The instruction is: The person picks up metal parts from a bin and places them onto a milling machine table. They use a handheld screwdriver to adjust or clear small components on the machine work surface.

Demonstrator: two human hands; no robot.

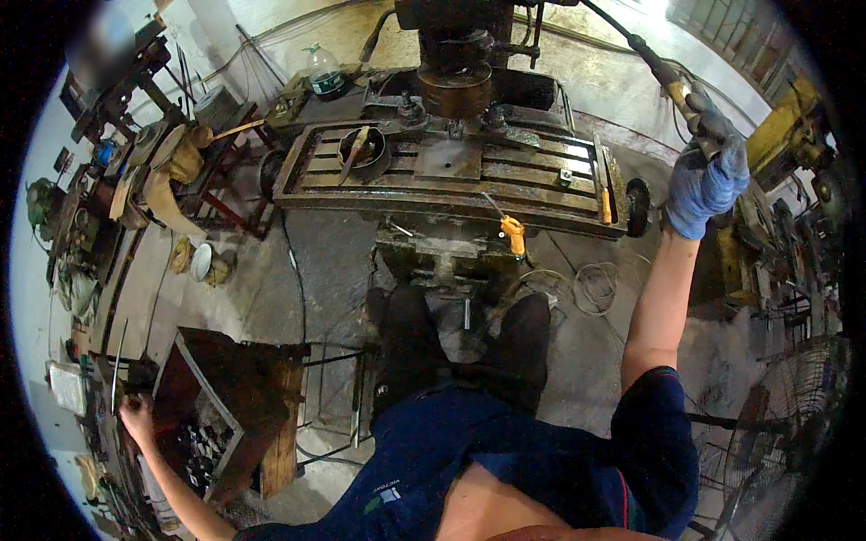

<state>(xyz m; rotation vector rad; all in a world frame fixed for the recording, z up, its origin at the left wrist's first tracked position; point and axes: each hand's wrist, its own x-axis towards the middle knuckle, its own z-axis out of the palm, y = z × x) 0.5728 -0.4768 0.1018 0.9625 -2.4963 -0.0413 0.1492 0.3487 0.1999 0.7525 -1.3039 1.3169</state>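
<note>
Lever (642,49) first, since that's what we've got hold of: it slants down from the machine's head at upper right, and our gloved right hand (706,176) is wrapped around its end, arm stretched way up. We figure gripping at the far end gives better leverage, and the glove probably saves us from grime.

Our bare left hand (135,418) is out at the far left, right by a thin rod (119,361). It's so small at the rim that we can't tell whether the fingers are pinching it or just next to it. Just beside it sits a dark box (257,388) with metal pieces (207,444) inside, likely put there for easy reach.

On the slotted table (424,210), a flat plate (448,164) lies below the spindle (454,90). We've got a pot (380,164) with a brush (355,151) leaning in it, presumably to keep drips contained. Orange air gun (512,236) is at the front edge, maybe parked nozzle-up so it's quick to grab.
</note>
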